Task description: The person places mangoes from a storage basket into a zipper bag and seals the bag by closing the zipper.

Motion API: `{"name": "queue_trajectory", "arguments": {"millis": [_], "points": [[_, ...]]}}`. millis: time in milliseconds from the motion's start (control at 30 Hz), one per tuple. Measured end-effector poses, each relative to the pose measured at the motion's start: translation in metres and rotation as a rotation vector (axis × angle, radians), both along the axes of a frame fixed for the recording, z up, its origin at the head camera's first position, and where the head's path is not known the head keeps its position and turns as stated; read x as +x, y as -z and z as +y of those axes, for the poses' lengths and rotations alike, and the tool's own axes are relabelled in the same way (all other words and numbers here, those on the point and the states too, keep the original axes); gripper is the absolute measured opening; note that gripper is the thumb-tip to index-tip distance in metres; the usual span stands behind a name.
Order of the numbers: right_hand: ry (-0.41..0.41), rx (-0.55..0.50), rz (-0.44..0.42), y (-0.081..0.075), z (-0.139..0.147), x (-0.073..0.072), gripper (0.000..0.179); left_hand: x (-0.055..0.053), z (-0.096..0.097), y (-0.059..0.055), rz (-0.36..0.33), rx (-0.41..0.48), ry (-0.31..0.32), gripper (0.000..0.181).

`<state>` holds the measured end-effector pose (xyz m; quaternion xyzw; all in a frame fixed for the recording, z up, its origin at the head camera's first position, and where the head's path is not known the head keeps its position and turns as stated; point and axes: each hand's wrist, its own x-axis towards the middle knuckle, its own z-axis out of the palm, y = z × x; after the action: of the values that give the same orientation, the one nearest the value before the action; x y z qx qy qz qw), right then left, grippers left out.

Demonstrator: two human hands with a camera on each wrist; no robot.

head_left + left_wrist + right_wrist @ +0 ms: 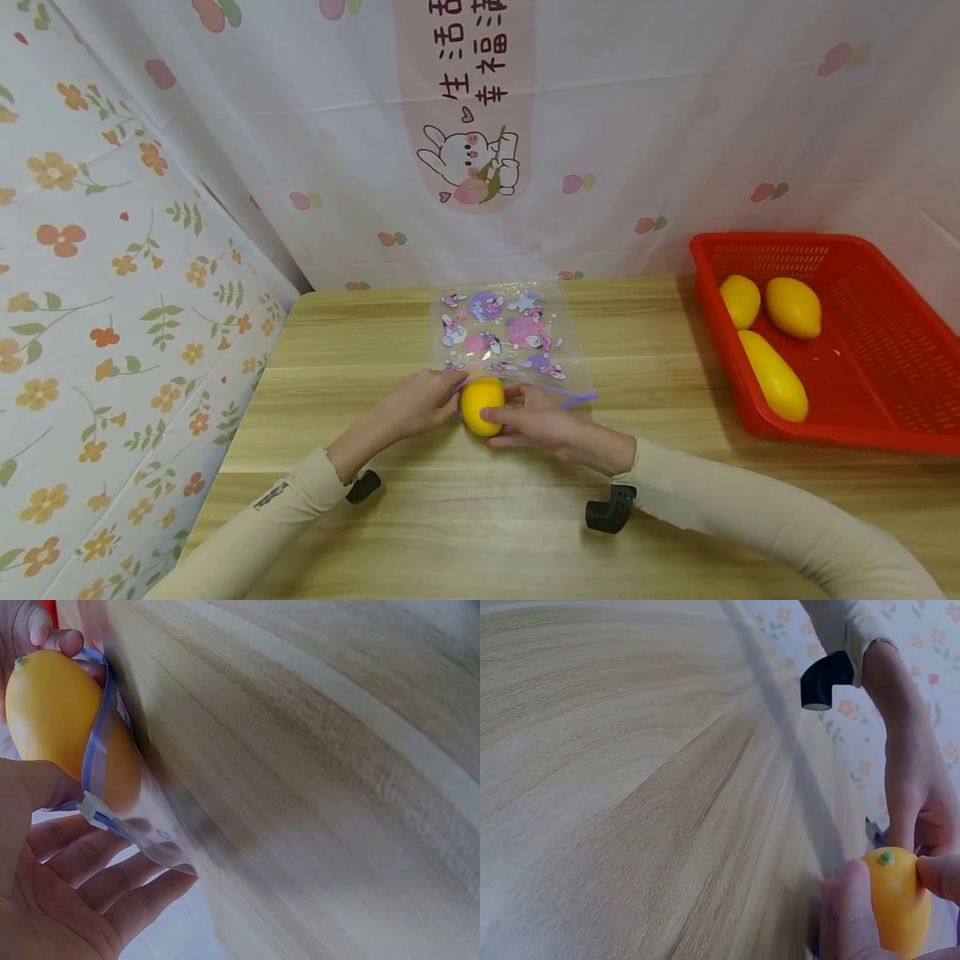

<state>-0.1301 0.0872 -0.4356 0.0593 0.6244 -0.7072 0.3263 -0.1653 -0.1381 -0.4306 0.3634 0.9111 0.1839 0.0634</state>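
A clear zip bag [498, 329] with pink and purple cartoon prints lies flat on the table, its purple-edged mouth toward me. My left hand [423, 404] holds the mouth at its left side, thumb at the rim and fingers spread under the plastic in the left wrist view. My right hand [543, 423] grips a yellow oval fruit [482, 406] between thumb and fingers. One end of the fruit sits inside the bag's mouth, behind the purple zip strip [96, 746]. Its other end, with a small green stem nub [886, 858], sticks out.
A red plastic basket [862, 425] stands at the right of the wooden table [337, 350], with several yellow fruits [793, 308] in its left part. Patterned cloth [630, 125] hangs behind the table, and floral cloth [127, 292] hangs at the left.
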Motion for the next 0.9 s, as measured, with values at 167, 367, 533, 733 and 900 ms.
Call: {"name": "queue_trajectory", "arguments": {"millis": [167,367,533,733,900], "points": [[0.022,0.0,-0.004,0.001,-0.002,-0.001,0.064,0.0,0.0,0.0,0.022,0.006,0.009,0.031],[0.065,-0.039,0.006,0.004,-0.005,-0.004,0.06,-0.001,-0.001,-0.001,0.027,0.023,0.009,0.036],[0.098,-0.054,0.011,0.007,-0.008,-0.006,0.06,0.0,-0.001,-0.002,0.035,0.026,0.008,0.04],[0.136,-0.045,0.022,0.01,-0.009,-0.009,0.053,0.001,-0.002,-0.004,0.015,0.05,0.004,0.04],[0.151,-0.032,0.029,0.011,-0.009,-0.013,0.051,0.003,-0.002,-0.005,0.021,0.056,0.008,0.042]]}}
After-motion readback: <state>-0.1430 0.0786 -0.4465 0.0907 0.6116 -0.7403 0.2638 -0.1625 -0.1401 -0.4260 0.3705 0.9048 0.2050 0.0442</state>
